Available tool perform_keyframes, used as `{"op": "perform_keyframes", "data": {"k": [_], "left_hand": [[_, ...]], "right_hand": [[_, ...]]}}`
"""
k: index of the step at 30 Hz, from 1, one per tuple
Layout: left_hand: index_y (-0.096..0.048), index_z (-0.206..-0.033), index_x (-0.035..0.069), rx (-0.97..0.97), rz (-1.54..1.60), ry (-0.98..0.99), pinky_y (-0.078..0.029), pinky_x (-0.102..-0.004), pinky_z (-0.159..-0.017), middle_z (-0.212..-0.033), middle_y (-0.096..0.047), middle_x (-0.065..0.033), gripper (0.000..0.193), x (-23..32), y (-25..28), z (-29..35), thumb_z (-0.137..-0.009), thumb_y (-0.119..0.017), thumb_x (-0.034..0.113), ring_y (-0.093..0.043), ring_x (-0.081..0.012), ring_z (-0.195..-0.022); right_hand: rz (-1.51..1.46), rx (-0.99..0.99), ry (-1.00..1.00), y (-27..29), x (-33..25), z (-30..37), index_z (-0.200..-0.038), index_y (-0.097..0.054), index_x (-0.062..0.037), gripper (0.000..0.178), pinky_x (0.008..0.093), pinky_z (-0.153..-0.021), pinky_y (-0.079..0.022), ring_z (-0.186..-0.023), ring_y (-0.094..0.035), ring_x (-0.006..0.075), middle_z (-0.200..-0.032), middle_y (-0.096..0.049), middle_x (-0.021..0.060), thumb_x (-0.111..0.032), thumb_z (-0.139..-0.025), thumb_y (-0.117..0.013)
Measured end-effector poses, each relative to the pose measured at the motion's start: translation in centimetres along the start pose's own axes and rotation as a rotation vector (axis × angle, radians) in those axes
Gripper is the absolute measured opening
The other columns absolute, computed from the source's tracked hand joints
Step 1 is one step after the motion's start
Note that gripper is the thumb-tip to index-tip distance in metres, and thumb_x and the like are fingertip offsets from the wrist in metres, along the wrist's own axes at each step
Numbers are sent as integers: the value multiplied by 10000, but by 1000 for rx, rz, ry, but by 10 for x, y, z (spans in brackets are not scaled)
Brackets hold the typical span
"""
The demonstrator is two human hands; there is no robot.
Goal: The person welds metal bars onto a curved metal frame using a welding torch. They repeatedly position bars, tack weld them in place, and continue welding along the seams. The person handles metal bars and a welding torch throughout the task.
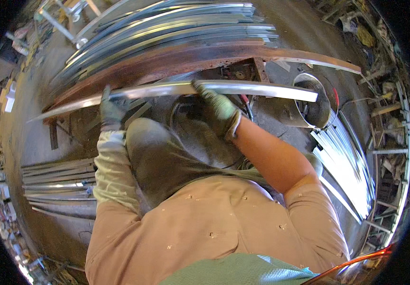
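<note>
A long, shiny metal bar (pixel 167 89) lies crosswise in front of me, gripped by both gloved hands. My left hand (pixel 111 111) is closed around it left of centre, the thumb standing up past its far edge. Right of centre, my right hand (pixel 217 104) is wrapped on the same bar with its fingers over the top. The bar's right end reaches over the mouth of a round metal bucket (pixel 326 107). Just beyond the bar runs a rusty brown steel beam (pixel 167 65); I cannot tell whether the two touch.
Long metal strips (pixel 181 28) lie stacked past the beam. Bright strips (pixel 342 164) spread on the right, and more bars (pixel 60 183) lie at the left. A red-handled tool (pixel 246 102) sits beyond my right hand. Cluttered racks (pixel 390 152) line the right side.
</note>
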State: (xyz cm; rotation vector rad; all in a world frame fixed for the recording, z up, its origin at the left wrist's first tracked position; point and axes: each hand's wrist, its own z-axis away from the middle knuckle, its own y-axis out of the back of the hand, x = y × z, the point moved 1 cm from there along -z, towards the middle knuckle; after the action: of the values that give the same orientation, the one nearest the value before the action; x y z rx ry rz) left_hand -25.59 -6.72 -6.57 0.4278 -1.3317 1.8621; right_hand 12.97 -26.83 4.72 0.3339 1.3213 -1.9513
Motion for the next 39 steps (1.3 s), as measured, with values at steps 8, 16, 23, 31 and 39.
{"op": "perform_keyframes", "data": {"k": [8, 16, 23, 31, 39], "left_hand": [[-732, -1231, 181, 310, -208, -141, -611, -480, -940, -1270, -699, -74, 384, 29, 36, -28, -1027, -812, 497, -682, -312, -1158], [-690, -892, 189, -131, -589, 298, -501, -333, -653, -777, -643, 13, 450, 43, 12, -39, -1145, -629, 557, -618, -159, -711], [-778, -1013, 83, 230, -1430, -266, -525, -348, -653, -778, -693, -18, 544, -12, -108, -7, -1097, -678, 612, -666, -166, -697], [-498, -1688, 96, 91, -2134, -930, -396, -597, -1271, -1696, -496, -269, 859, -16, -75, -60, -1044, -711, 623, -474, -490, -1557], [-352, -1758, 45, -99, -2138, -1065, -223, -626, -1368, -1807, -314, -294, 1006, -30, -40, -84, -1031, -726, 630, -239, -545, -1679]], "right_hand": [[64, 230, 209, 131, -54, 33, -1428, -684, -82, 499, 462, -1007, -609, -1124, -742, 311, -1287, -781, 158, -473, -1118, -713], [-189, 352, 208, 135, -101, -22, -1370, -671, -35, 480, 498, -979, -638, -1109, -778, 384, -1219, -795, 187, -459, -1146, -653], [133, 214, 184, 73, -47, -147, -1253, -728, -149, 404, 396, -694, -571, -839, -756, 244, -1111, -832, 106, -526, -1119, -677], [465, 52, 52, 58, -41, -195, -1308, -762, -72, 454, 396, -749, -596, -852, -754, 255, -1095, -831, 123, -480, -1129, -674], [1884, 370, 725, 85, -79, -128, -1404, -743, -103, 564, 570, -1205, -464, -1399, -621, 454, -1518, -678, 209, -503, -1008, -715]]}}
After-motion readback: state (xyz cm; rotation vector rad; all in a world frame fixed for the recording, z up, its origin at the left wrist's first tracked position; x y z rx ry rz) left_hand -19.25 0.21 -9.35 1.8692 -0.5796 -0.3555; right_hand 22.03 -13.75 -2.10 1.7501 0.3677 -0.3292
